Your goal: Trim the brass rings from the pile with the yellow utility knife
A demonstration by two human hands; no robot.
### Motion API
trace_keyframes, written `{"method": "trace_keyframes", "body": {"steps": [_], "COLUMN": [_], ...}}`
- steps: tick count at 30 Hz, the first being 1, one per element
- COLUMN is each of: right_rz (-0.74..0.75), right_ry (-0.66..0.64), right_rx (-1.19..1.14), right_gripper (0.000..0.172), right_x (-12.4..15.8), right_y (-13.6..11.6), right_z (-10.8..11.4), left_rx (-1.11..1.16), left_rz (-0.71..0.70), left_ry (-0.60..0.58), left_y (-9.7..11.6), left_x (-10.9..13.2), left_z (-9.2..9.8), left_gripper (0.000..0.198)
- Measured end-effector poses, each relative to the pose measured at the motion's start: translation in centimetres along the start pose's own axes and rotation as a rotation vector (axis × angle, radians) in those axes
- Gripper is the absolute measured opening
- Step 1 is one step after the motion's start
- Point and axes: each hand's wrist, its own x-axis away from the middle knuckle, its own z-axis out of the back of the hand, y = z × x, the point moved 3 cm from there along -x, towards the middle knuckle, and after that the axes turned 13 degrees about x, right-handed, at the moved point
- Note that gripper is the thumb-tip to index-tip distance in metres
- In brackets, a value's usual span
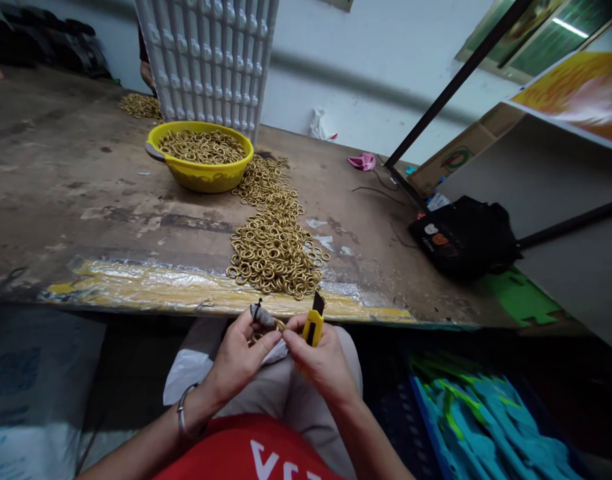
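My left hand (243,357) is closed on gold-coloured rings (257,338) above my lap, just off the table's front edge. A grey wrap tied with black cord covers its index finger. Close against it, my right hand (320,357) holds a yellow utility knife (313,323), its dark blade pointing up and away from me. The right thumb and fingertips also meet at a ring (280,325) between both hands. Straight ahead on the table lies a heap of loose gold rings (276,250), trailing back to a yellow basin (203,177) full of similar rings.
Behind the basin stands a grey ribbed panel (211,60), with a person's hand (147,75) and more rings (139,105) beside it. At right are a black bag (463,237), a dark metal frame (451,87) and a crate of turquoise pieces (486,427). Clear tape covers the table's front edge (151,287).
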Motion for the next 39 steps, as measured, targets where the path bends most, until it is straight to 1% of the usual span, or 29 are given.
{"method": "trace_keyframes", "body": {"steps": [4, 8, 10, 12, 14, 17, 20, 22, 27, 32, 34, 36, 39], "right_rz": [0.090, 0.167, 0.186, 0.215, 0.259, 0.319, 0.351, 0.359, 0.353, 0.336, 0.332, 0.330, 0.333], "right_ry": [0.029, 0.062, 0.043, 0.004, -0.031, -0.043, -0.038, -0.044, -0.063, -0.073, -0.067, -0.065, -0.081], "right_rx": [0.062, 0.115, 0.151, 0.197, 0.244, 0.321, 0.383, 0.395, 0.376, 0.334, 0.339, 0.352, 0.361], "right_gripper": [0.016, 0.014, 0.014, 0.013, 0.013, 0.012, 0.011, 0.011, 0.010, 0.012, 0.013, 0.014, 0.014], "right_x": [0.5, 0.7, 0.7, 0.8, 0.9, 1.0, 1.1, 1.1, 1.1, 1.0, 0.9, 0.9, 0.9], "right_y": [-0.7, -0.9, -1.0, -1.3, -1.6, -2.0, -1.9, -1.8, -1.8, -1.7, -1.6, -1.6, -1.5], "right_z": [-0.3, -0.2, 0.1, 0.4, 0.7, 1.1, 1.2, 1.2, 1.3, 1.3, 1.4, 1.5, 1.6], "left_rx": [0.186, 0.313, 0.307, 0.238, 0.164, 0.113, 0.064, 0.058, 0.076, 0.092, 0.113, 0.135, 0.132], "left_rz": [0.104, 0.166, 0.186, 0.197, 0.201, 0.207, 0.115, 0.081, 0.172, 0.313, 0.312, 0.280, 0.240], "left_ry": [-0.040, -0.126, -0.192, -0.253, -0.280, -0.277, -0.272, -0.281, -0.274, -0.343, -0.327, -0.293, -0.273], "left_y": [-0.2, -0.6, -0.5, -0.2, 0.1, 0.4, 0.9, 1.3, 1.3, 0.4, 0.3, 0.5, 0.8], "left_x": [-0.1, -0.1, 0.0, 0.1, 0.1, -0.1, -0.4, -0.4, -0.2, 0.2, 0.2, 0.1, 0.0], "left_z": [-0.3, -0.2, -0.1, 0.0, 0.2, 0.4, 0.3, 0.1, -0.3, -0.6, -0.6, -0.4, -0.2], "left_gripper": [0.032, 0.030, 0.030, 0.030, 0.031, 0.030, 0.024, 0.020, 0.023, 0.031, 0.035, 0.039, 0.036]}}
